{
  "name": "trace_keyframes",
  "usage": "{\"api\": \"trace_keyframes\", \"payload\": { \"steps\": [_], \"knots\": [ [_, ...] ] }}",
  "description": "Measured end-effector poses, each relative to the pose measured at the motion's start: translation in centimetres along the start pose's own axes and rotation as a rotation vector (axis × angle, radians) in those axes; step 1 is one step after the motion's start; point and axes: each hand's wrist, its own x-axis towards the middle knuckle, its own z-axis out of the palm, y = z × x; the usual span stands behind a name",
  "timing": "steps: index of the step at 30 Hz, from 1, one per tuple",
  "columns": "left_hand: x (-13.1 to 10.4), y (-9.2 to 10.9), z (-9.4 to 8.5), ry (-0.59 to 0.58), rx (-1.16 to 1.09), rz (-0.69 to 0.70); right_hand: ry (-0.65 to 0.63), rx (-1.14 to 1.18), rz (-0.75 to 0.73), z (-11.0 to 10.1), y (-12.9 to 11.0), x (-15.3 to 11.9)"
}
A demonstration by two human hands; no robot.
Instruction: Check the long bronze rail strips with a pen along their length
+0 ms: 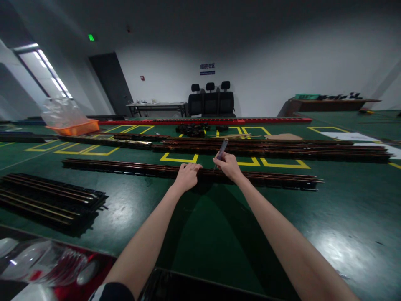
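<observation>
R hand [229,165] pinches tilted tool [223,148] at black strip [208,174], in from nr edge of tabletop [332,213]; L hand [187,176] on strip, can't tell if pinching. Best brace it firmly.

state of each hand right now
Left hand: on long black rail with copper-coloured strips; grip can't be told
Right hand: closed on slim, translucent-handled tool

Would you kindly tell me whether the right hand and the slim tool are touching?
Touching. The head view shows the right hand closed around the slim tool, whose upper end sticks up, tilted, out of the grip.
</observation>
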Motion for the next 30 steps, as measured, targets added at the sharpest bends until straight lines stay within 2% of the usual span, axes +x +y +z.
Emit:
{"api": "trace_keyframes", "payload": {
  "steps": [17,23,30],
  "knots": [
    [-0.36,0.45,-0.62,-0.028,0.014,0.006,-0.004,0.048,0.025,-0.12,0.07,-0.07],
    [-0.33,0.75,-0.32,0.023,0.049,-0.018,0.014,0.039,0.040,0.07,0.47,0.16],
    [-0.11,0.90,-0.24,0.012,0.043,-0.023,0.018,0.033,0.027,-0.05,0.27,0.06]
  ]
}}
